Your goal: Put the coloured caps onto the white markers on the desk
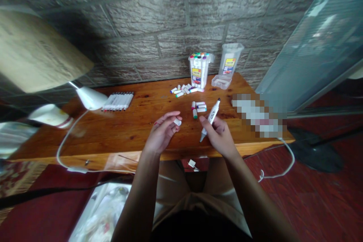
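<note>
My right hand is closed on a white marker, held at a slant with a dark tip at its upper end and a grey one at its lower end. Between the thumb and fingers of my left hand is a small white marker cap. Just beyond my hands, several loose caps with coloured ends lie on the wooden table. A bigger heap of caps lies farther back, beside a clear case full of markers with coloured ends.
An open clear case stands at the back right. Several markers lie in a row on the left, near a lamp and a paper cup. A lamp cord hangs over the table's front edge. A pixelated item lies right.
</note>
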The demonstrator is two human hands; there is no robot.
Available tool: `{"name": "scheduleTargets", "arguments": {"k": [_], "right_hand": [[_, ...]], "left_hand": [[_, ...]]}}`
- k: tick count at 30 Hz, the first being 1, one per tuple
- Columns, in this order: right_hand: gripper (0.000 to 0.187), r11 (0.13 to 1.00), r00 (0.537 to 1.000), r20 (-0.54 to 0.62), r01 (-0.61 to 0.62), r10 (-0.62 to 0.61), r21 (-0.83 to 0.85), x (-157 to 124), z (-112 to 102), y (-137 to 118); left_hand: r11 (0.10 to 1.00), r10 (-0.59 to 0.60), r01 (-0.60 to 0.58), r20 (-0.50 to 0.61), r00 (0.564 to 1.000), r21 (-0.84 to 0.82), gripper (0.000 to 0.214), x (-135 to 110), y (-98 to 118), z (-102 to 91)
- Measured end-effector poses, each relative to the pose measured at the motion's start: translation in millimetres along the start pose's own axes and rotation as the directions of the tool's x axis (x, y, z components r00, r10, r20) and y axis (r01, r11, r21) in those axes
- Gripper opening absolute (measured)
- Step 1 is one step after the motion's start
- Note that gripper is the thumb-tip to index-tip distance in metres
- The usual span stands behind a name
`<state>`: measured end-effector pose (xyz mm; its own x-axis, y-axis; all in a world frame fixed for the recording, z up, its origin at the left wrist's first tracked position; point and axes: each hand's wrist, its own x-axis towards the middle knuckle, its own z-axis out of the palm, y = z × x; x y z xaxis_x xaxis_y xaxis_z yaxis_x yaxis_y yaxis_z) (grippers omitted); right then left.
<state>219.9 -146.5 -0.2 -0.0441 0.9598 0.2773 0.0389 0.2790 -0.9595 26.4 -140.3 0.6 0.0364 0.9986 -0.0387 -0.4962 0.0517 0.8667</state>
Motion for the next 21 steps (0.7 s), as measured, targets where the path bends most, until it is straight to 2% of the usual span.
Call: {"name": "scheduleTargets", "arguments": {"k": [21], "right_hand": [[0.044, 1.0, 0.999, 0.043, -0.004, 0.003, 0.016, 0.1, 0.1, 0.7]], "left_hand": [[0.999, 0.016, -0.016, -0.002, 1.0, -0.041, 0.027, 1.0, -2.1, 1.6]]}}
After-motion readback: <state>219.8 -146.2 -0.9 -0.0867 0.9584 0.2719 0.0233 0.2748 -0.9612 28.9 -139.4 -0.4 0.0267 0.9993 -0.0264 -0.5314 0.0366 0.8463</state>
